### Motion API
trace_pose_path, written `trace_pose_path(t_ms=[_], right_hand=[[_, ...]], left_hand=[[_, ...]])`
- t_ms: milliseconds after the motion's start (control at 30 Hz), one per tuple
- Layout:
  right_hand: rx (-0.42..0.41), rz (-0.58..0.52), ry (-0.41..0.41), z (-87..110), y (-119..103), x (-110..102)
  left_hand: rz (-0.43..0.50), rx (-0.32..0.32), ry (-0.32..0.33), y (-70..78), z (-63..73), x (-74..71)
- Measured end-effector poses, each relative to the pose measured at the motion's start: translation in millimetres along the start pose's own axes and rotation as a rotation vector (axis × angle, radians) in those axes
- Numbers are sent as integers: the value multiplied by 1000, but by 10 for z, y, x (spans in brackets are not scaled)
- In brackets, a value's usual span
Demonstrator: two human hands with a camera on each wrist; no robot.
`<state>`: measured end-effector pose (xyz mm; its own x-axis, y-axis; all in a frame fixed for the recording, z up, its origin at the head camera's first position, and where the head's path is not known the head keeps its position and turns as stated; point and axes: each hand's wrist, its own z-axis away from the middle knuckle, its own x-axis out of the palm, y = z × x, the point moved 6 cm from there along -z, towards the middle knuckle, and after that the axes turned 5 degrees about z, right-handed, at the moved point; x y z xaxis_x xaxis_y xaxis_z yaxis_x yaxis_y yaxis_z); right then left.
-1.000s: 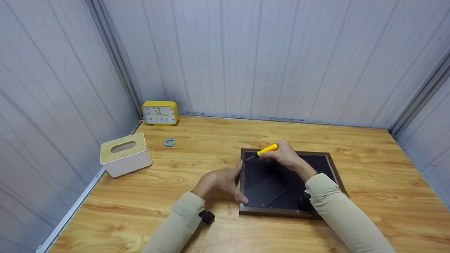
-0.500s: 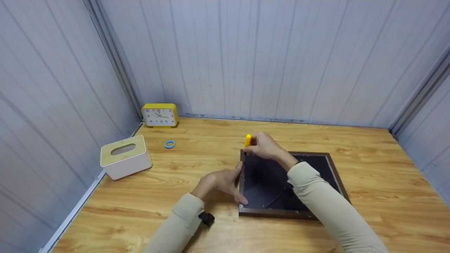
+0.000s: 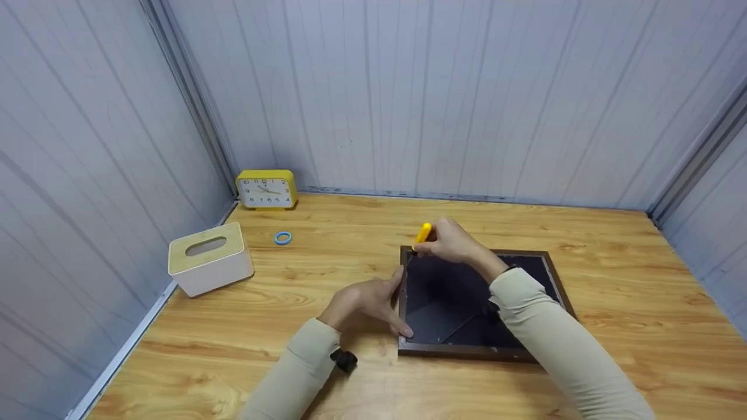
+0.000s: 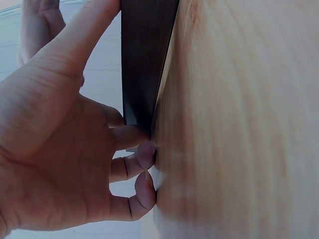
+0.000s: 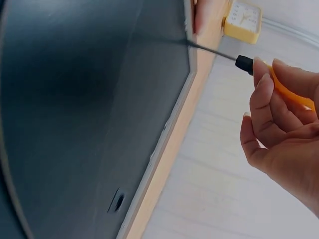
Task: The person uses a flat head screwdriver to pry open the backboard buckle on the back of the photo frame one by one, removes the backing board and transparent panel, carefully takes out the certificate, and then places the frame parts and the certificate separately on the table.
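A brown picture frame lies on the table with its black backing facing up. My right hand holds a screwdriver by its yellow handle over the far left corner. In the right wrist view the shaft of the screwdriver runs from a black collar to the inner edge of the frame. Along the frame's left side my left hand lies spread, thumb at the near left corner and index finger farther up. Its other fingers bend against the tabletop in the left wrist view.
A yellow clock stands at the back left. In front of it lies a blue ring, and a white tissue box with a wooden lid sits by the left wall. Panelled walls close off the back and sides.
My right hand has moved the screwdriver left to the frame's far left corner and tilted its handle more upright, then shifted slightly back right. The left hand and frame have stayed put.
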<state>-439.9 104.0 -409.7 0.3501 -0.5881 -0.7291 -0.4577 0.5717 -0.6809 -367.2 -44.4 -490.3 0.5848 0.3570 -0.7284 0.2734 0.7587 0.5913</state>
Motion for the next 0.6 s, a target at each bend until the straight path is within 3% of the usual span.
trace_pose_path(t_ms=[300,600], right_hand=[[46,-11,-22,141,242,-52],[71,-78,-36,96,183,-46]], left_hand=[[4,-40,6,-41,13,-7],[-29,-30,16,-9,-16,-5]])
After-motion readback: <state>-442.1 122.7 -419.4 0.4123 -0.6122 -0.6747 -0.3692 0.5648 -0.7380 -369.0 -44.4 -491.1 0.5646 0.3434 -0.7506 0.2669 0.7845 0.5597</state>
